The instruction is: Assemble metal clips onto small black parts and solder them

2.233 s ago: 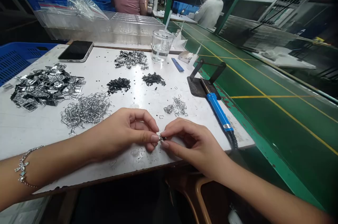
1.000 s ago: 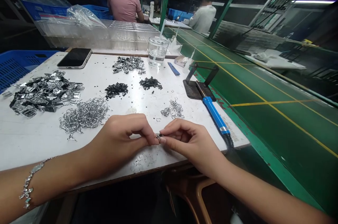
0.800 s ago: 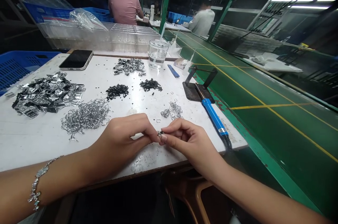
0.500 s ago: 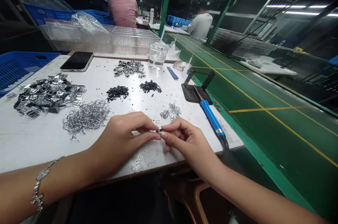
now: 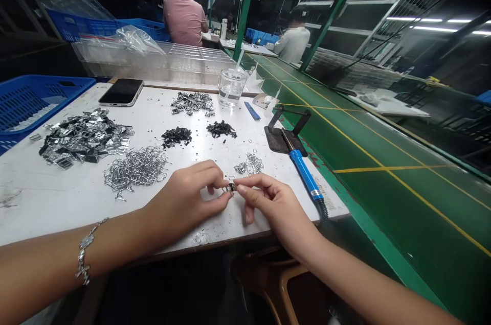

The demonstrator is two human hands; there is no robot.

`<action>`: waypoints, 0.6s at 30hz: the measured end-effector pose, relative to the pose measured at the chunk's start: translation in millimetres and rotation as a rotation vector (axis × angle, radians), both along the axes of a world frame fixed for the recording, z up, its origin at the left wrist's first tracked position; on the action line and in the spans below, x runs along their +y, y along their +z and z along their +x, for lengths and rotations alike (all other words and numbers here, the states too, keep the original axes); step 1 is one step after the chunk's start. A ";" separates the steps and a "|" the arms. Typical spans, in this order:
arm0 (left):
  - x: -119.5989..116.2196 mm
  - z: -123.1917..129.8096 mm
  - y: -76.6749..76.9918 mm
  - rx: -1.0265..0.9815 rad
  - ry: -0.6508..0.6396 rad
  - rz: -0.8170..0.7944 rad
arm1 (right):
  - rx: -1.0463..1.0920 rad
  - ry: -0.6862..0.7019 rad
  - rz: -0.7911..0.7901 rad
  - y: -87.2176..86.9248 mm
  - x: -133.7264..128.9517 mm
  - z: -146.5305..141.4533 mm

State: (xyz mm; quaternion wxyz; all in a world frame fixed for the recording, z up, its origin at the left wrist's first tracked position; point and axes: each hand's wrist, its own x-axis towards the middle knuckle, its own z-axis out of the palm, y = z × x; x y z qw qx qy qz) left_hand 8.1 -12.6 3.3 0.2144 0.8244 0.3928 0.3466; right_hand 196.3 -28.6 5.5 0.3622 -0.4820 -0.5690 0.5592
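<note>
A small black-and-silver metal part [image 5: 230, 188] sits between my two hands above the near part of the white table. My right hand [image 5: 270, 197] pinches it between thumb and forefinger. My left hand [image 5: 194, 189], with a silver charm bracelet on its wrist, grips its left side with thumb and forefinger, a small gap showing between them. Left of my left hand lies a pile of bent wire pieces [image 5: 135, 169]. Beyond the fingers is a smaller pile of thin wire clips [image 5: 249, 163]. Two heaps of tiny black pieces [image 5: 177, 136] lie farther back.
A blue soldering iron [image 5: 306, 174] rests on a black stand [image 5: 286, 138] at right. Shiny metal plates [image 5: 86, 137] are heaped left. Behind are a phone [image 5: 121, 92], a glass of water [image 5: 231, 91] and a clear plastic tray [image 5: 192, 62]. Two people sit farther off.
My left thumb and forefinger have spread slightly apart, so more of the small part shows. The camera view has shifted a little. My right hand keeps its pinch.
</note>
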 end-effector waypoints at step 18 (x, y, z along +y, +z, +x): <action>15.9 -17.4 10.2 -0.175 0.069 -0.701 | -1.700 0.488 1.077 20.8 45.7 137.0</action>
